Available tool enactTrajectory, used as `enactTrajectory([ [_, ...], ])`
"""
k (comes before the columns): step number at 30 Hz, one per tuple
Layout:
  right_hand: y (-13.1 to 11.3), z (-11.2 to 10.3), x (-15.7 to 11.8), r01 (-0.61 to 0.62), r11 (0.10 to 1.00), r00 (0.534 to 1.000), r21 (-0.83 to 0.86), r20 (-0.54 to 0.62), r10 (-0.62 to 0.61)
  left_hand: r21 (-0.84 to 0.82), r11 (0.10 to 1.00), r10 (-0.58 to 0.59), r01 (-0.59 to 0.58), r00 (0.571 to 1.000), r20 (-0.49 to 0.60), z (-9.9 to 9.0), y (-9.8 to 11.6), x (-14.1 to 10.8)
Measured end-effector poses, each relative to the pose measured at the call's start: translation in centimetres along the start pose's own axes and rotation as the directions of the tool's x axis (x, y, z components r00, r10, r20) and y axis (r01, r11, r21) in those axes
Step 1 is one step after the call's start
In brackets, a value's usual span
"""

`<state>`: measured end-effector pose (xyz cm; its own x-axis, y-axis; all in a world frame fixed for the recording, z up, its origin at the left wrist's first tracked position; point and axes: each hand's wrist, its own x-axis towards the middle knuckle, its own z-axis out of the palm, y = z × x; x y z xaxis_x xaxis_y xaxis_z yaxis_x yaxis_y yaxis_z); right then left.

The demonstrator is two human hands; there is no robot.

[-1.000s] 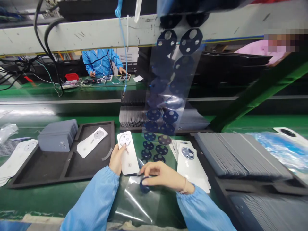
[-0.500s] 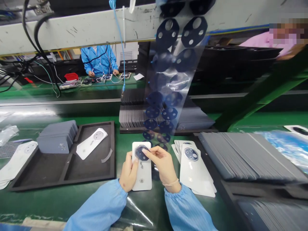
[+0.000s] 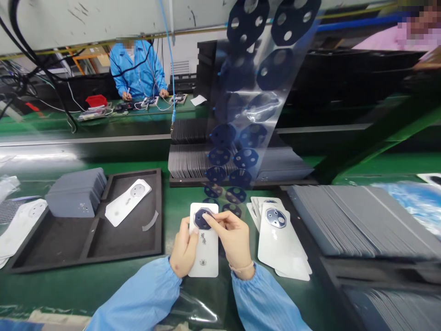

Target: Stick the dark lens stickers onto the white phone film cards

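Observation:
A white phone back panel [image 3: 209,250] with dark printed marks stands upright in front of me. My left hand [image 3: 183,248] grips it by its left edge, thumb across the front. Near its top lies a dark octagonal sticker [image 3: 200,218] with round holes. The thumb of my right hand [image 3: 236,239] presses on this sticker, while the other fingers curl at the panel's upper right edge; what lies under them is hidden. Just right of that hand, several white panels [image 3: 280,243] overlap in a pile, the top one bearing a similar dark octagon.
A clear film strip [image 3: 237,110] of dark octagons hangs ahead. On the left, a black tray [image 3: 124,255] holds grey panels [image 3: 74,195] and one white panel [image 3: 127,202]. Rows of grey panels [image 3: 358,220] fill the right side. Beyond the bench sits a person in blue [image 3: 138,69].
My view has tilted and shifted slightly. Both hands keep their hold on the panel and sticker, with the right thumb still on the octagon.

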<state>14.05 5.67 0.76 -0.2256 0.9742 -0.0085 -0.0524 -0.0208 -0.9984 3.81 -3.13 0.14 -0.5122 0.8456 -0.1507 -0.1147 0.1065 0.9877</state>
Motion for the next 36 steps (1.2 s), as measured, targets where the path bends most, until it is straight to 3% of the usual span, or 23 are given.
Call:
enactTrajectory([
  [17,-0.48,-0.13,-0.13,0.036,0.997,0.999,-0.067,-0.015,-0.037,0.102,0.995,0.019,-0.022,0.999,0.031,0.11,0.11,-0.14],
  [25,-0.46,-0.21,-0.05,0.026,0.998,1.000,-0.061,-0.006,-0.027,0.071,0.997,-0.012,0.010,0.999,0.033,0.15,0.04,-0.13],
  [36,-0.15,-0.08,-0.26,0.010,0.999,1.000,-0.042,0.002,-0.010,0.190,0.982,0.005,-0.020,0.997,0.083,0.13,0.08,-0.27],
])
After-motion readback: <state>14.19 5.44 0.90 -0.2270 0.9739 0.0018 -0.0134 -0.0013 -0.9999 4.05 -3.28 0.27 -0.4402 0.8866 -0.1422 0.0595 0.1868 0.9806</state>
